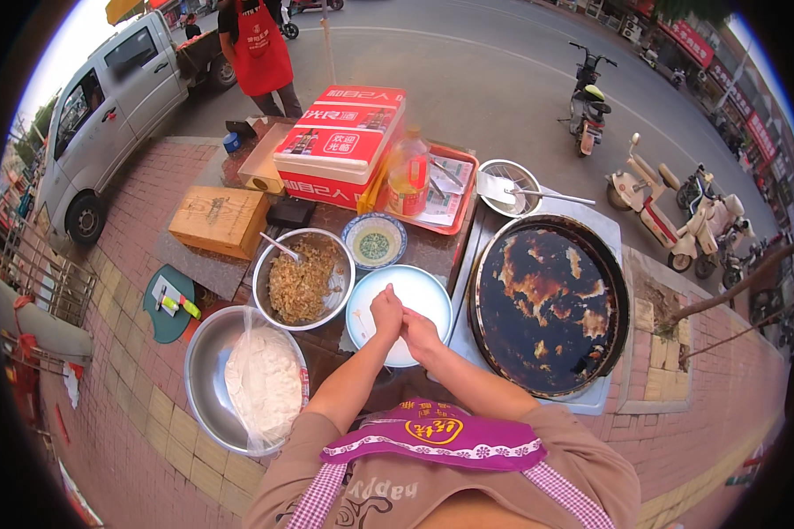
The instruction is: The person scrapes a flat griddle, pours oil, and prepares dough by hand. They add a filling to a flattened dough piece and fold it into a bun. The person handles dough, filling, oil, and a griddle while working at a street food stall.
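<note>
My left hand [388, 311] and my right hand [419, 335] meet over a white plate with a pale blue rim [439, 291]. Their palms or fingers touch; whether something lies between them is hidden. Left of the plate, a steel bowl of brown chopped filling [298, 284] has a spoon in it. Behind the plate sits a blue-patterned bowl of oil with green bits [374, 243]. A large steel basin at lower left holds pale dough [263, 377] partly under clear plastic. To the right is a round black griddle pan [549, 304] with oil and browned scraps.
Behind the bowls stand a wooden box [220, 221], a red-and-white carton [344, 142], an oil bottle [407, 175] and a red tray [466, 192]. A strainer bowl [526, 173] holds a spatula. A person in a red apron [259, 49] stands beyond, near a parked truck [112, 99].
</note>
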